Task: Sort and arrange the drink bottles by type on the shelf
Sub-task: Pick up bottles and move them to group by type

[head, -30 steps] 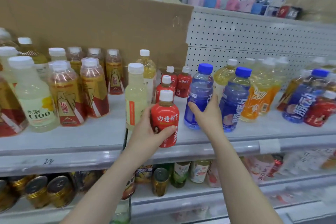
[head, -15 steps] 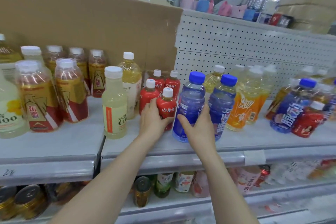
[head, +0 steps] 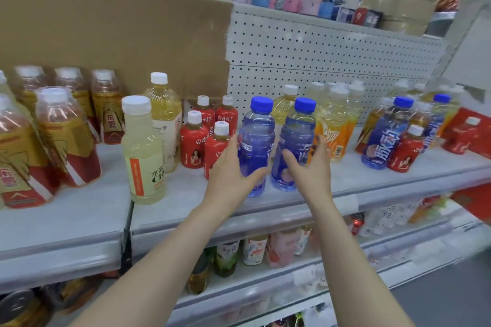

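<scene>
While both bare arms reach over the shelf (head: pixel 265 210), each hand closes on one blue bottle. The left hand (head: pixel 228 175) wraps the lower body of the left blue-capped bottle (head: pixel 256 141), thumb in front and fingers round the far side, near the closest small red bottle (head: pixel 216 148). The right hand (head: pixel 312 167) grips the second blue-capped bottle (head: pixel 296 141) in the same curled hold. Both bottles stand upright near the shelf's front edge, just beside each other.

Four small red bottles with white caps form a cluster to the left of the blue pair, two in front and two behind. Two more blue-capped bottles (head: pixel 385 135) stand well apart to the right, among yellow and orange ones, with another small red bottle (head: pixel 406 151) in front of them. One tall pale-yellow bottle (head: pixel 143 156) with a wide white cap stands forward on the left, and a rounder golden bottle (head: pixel 164 119) sits behind it. Farther left are brown-and-gold labelled bottles (head: pixel 66 141), at least five, partly cut off by the frame.

The bottles are clear, ribbed plastic with glossy wrap labels. Grey and flat, the shelf is backed by white perforated metal (head: pixel 318 61) and a sheet of brown cardboard (head: pixel 106 29).
</scene>
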`<state>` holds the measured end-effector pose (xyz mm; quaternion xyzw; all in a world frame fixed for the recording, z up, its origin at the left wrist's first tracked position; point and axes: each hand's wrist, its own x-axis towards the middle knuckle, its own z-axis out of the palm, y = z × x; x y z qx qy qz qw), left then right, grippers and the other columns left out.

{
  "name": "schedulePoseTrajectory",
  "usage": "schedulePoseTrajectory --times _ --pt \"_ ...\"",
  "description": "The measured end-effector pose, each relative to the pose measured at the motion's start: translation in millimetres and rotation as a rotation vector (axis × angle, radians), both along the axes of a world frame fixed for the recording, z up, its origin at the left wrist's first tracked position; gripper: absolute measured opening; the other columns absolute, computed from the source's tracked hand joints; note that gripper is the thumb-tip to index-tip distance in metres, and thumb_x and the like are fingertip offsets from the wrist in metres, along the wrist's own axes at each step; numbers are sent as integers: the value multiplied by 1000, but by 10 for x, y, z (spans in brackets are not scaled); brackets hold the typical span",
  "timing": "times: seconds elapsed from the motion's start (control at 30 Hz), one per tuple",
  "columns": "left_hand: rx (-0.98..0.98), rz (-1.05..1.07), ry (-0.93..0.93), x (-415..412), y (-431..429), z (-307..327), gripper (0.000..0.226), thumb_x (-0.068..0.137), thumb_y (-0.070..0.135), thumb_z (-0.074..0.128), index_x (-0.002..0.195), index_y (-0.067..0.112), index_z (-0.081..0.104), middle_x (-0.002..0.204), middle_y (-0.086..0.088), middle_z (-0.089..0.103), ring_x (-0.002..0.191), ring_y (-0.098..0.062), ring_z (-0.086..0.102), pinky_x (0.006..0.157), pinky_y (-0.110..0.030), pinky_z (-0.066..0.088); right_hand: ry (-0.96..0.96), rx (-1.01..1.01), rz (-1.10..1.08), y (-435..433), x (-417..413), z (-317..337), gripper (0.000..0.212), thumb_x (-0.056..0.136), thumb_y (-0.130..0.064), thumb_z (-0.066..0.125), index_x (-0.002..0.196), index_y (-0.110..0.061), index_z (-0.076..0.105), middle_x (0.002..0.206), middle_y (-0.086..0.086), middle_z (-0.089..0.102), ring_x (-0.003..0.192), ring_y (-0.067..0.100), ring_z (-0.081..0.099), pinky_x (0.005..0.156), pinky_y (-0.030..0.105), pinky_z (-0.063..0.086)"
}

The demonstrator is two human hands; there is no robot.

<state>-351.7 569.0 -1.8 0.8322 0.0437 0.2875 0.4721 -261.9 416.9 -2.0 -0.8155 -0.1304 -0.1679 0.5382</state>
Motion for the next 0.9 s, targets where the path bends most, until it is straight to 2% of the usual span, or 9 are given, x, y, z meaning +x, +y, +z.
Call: schedulePoseTrajectory --times 0.1,0.17,0.23,0.33,0.43,0.57,0.7,0.83,0.9 --pt "-41 36 36 116 -58 -11 88 75 38 83 145 34 32 134 14 58 118 -8 59 96 -32 50 76 54 123 4 89 -16 58 90 -26 77 137 -24 42 119 -11 62 107 7 64 91 27 52" --pt "-77 47 51 166 -88 -6 86 75 34 84 145 28 33 133 10 59 118 -12 60 88 -25 47 60 78 143 8 119 -39 56 89 -26 78 131 -29 41 117 -10 63 103 2 63 84 20 51" --pt "-116 53 39 175 -105 -1 81 75 31 85 142 26 38 130 9 61 116 -11 60 83 -19 41 45 114 147 9 115 -40 58 87 -28 80 130 -29 42 118 -8 65 104 6 65 82 21 50" --pt "-162 41 -8 48 -95 24 80 74 33 85 140 27 41 127 13 63 114 -6 61 88 -20 47 5 189 139 -6 35 -48 60 86 -31 81 133 -24 46 121 -6 64 106 6 65 87 25 54" --pt "-226 47 -110 -267 -33 139 70 75 36 84 133 30 47 119 17 66 105 6 63 87 -14 50 -30 277 176 -27 -190 48 55 89 -31 78 134 -25 47 121 -8 64 102 -4 65 78 14 54" --pt "-343 29 -141 -831 144 207 49 79 30 81 117 40 53 111 15 71 100 -2 68 85 -27 57 -88 345 255 38 -651 150 40 93 -22 73 127 -22 51 109 -17 64 87 -15 63 73 6 48" --pt "-470 29 -120 -1426 363 14 41 84 20 76 118 33 57 105 13 74 99 -8 71 78 -26 57 -31 384 411 315 -1142 28 46 86 -35 74 125 -21 55 106 -15 70 90 -8 67 76 12 52" --pt "-562 82 -134 -2030 636 -288 46 78 23 66 120 37 54 102 14 75 93 -7 71 72 -25 57 68 404 571 787 -1570 -211 49 85 -37 79 124 -19 55 99 -19 72 90 -1 68 76 16 53" --pt "-628 141 -143 -2344 813 -426 45 75 25 66 117 40 55 98 12 75 91 -11 71 72 -29 58 85 397 646 1053 -1799 -315 53 84 -42 76 128 -20 55 106 -15 71 96 3 68 82 17 52"
